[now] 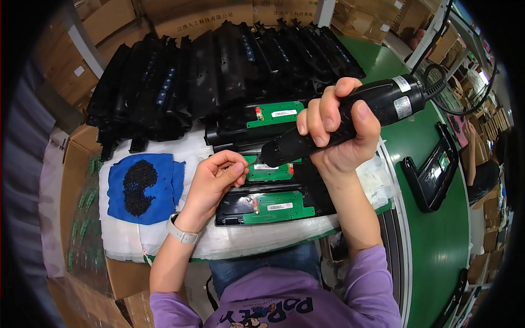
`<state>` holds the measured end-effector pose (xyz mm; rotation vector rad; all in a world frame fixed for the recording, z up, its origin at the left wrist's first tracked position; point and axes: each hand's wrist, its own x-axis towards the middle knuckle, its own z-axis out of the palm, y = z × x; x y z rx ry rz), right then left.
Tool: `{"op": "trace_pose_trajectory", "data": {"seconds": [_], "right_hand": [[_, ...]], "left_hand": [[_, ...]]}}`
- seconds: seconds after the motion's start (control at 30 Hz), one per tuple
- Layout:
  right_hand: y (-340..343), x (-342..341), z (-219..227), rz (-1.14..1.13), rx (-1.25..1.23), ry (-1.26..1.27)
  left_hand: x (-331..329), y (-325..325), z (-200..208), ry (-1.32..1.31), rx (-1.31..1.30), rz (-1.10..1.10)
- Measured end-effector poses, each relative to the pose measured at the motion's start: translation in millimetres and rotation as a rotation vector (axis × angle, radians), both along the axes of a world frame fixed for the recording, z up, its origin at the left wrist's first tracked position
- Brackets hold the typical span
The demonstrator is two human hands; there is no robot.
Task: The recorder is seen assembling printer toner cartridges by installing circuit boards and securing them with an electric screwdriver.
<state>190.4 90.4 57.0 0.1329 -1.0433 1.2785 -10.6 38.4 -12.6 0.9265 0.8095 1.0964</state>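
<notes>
A black corded electric screwdriver (377,106) lies in the grip of my right hand (340,123), its nose slanting down to the left. My left hand (219,174) is closed in a pinch beside that nose; whatever it holds is too small to make out. Both hands are over the middle green circuit board (270,174), set in a black plastic housing and partly covered by the tool. Nearer to me is another housing with a green board (279,206), and beyond is a third board (276,116). The screwdriver's bit is hidden.
To the left, a pile of small black screws (139,188) lies on a blue cloth (116,191). Several black housings (219,65) are stacked at the back. A separate housing (435,169) rests on the green table (426,240) at right. A cable (437,82) trails from the screwdriver.
</notes>
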Motion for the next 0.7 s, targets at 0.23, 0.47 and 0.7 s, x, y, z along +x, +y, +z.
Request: {"op": "trace_pose_trajectory", "data": {"seconds": [0.23,0.47,0.7], "right_hand": [[-3.0,-2.9,-10.3,-0.008,-0.032,-0.015],[-7.7,-6.7,-12.8,-0.018,-0.043,-0.046],[-4.3,2.3,-9.3,-0.072,-0.134,-0.056]], "left_hand": [[-0.7,-0.5,-7.0,0.077,0.059,-0.037],[-1.1,-2.5,-11.8,0.119,0.039,-0.030],[4.6,-7.3,-4.8,0.157,0.083,0.031]]}}
